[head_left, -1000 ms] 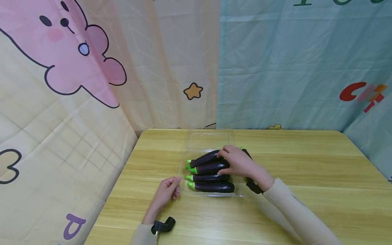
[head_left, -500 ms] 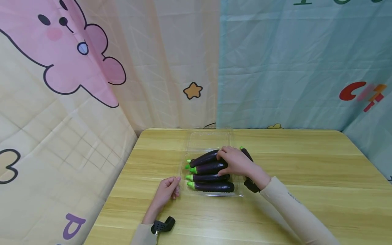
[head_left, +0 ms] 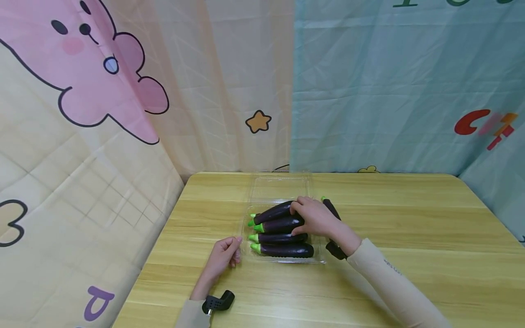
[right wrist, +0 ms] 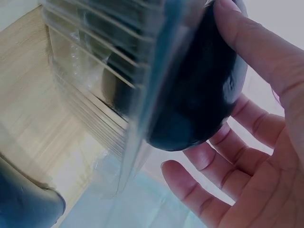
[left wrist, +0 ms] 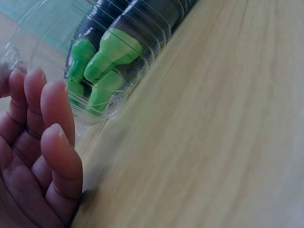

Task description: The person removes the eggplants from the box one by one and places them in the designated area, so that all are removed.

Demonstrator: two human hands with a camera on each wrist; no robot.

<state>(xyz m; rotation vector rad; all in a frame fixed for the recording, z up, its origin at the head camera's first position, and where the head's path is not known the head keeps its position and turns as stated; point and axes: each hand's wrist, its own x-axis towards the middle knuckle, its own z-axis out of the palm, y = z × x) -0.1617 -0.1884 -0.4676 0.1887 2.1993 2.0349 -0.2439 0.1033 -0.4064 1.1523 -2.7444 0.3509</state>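
Observation:
A clear plastic clamshell container [head_left: 283,261] lies on the table with its lid [head_left: 280,187] folded back. Several dark eggplants [head_left: 287,250] with green stems lie in it, some stacked toward the back. My left hand [head_left: 221,257] pinches the container's left rim; in the left wrist view its other fingers [left wrist: 57,107] bend beside the clear wall. My right hand [head_left: 317,217] is over the right ends of the upper eggplants. In the right wrist view, its thumb and fingers curl around one blunt eggplant end [right wrist: 199,90], at the container's edge.
Another eggplant [head_left: 330,207] lies on the wooden table [head_left: 410,218] just right of the container, partly hidden behind the right hand and wrist. Printed curtains [head_left: 221,91] hang behind the table and at its left.
My right hand and forearm have shifted very slightly left, still at the upper eggplants. The left hand and container stay in place.

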